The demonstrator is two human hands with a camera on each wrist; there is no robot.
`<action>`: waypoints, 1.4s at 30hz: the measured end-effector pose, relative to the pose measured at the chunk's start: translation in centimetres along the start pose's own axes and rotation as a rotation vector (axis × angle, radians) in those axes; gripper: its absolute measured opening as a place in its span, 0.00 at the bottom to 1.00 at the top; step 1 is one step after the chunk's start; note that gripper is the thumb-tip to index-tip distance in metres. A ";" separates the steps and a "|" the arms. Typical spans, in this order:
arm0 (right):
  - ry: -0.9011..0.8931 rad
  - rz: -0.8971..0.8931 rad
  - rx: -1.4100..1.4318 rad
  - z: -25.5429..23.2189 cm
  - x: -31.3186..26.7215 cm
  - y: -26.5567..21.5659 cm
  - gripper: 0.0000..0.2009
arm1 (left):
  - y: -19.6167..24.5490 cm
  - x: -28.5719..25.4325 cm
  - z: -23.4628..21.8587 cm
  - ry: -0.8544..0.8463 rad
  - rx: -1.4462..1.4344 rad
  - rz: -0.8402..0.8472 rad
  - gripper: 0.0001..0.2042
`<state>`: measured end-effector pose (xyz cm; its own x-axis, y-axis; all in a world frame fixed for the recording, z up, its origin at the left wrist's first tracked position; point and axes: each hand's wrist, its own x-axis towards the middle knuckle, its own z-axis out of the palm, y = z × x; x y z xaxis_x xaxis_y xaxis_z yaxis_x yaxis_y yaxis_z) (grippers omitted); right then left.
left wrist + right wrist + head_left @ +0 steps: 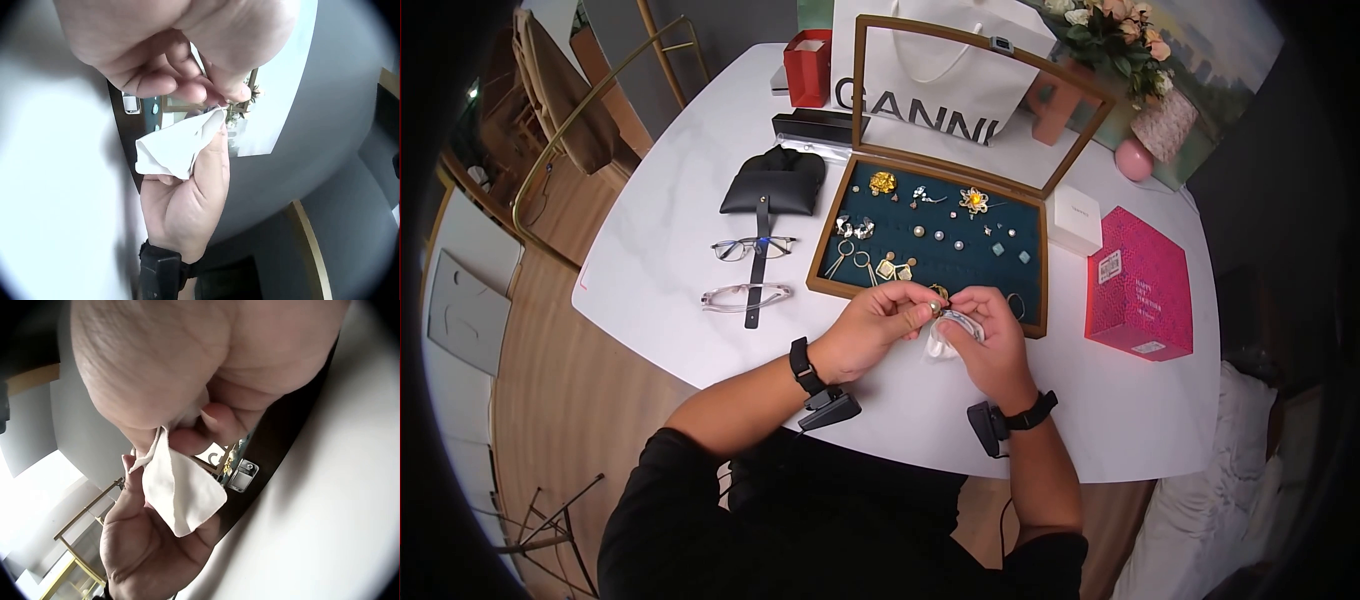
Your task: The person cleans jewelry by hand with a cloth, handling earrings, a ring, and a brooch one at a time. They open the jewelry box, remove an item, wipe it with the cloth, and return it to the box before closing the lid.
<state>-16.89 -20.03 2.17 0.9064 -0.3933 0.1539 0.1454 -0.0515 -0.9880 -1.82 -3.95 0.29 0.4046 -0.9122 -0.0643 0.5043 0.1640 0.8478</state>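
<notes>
Both hands meet over the front edge of the wooden jewellery case (828,283). In the head view the left hand (873,332) pinches a small, shiny piece (935,306) between thumb and finger; its exact shape is too small to tell. The right hand (997,345) grips a white cloth (943,346) beside it, fingertips close to the left ones. From the left wrist, the cloth (172,149) hangs folded between the left hand (181,44) and the right hand (187,209). The right wrist view shows the cloth (181,490) below the right hand (169,356), partly hiding the left hand (147,553).
Earrings and brooches (883,182) lie on dark green lining under the raised glass lid (1083,140). Left of the case are two pairs of glasses (747,297) and a black pouch (772,187). To its right stand a white box (1075,222) and a pink box (1142,285).
</notes>
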 end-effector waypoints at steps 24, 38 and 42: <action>-0.038 0.010 0.015 -0.2 -0.3 -1.0 0.16 | 0.6 -0.4 -0.1 -0.170 0.206 -0.072 0.07; 0.008 -0.007 -0.035 -0.4 0.0 -0.2 0.13 | 3.1 -0.5 -1.1 -0.121 0.321 0.106 0.04; -0.046 0.036 -0.053 -0.2 -0.1 -0.9 0.12 | 5.6 -0.1 -1.8 -0.010 0.457 0.244 0.06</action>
<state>-17.23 -20.10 3.08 0.9282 -0.3533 0.1170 0.0918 -0.0874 -0.9919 2.30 -2.28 4.13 0.4607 -0.8717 0.1672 0.0106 0.1937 0.9810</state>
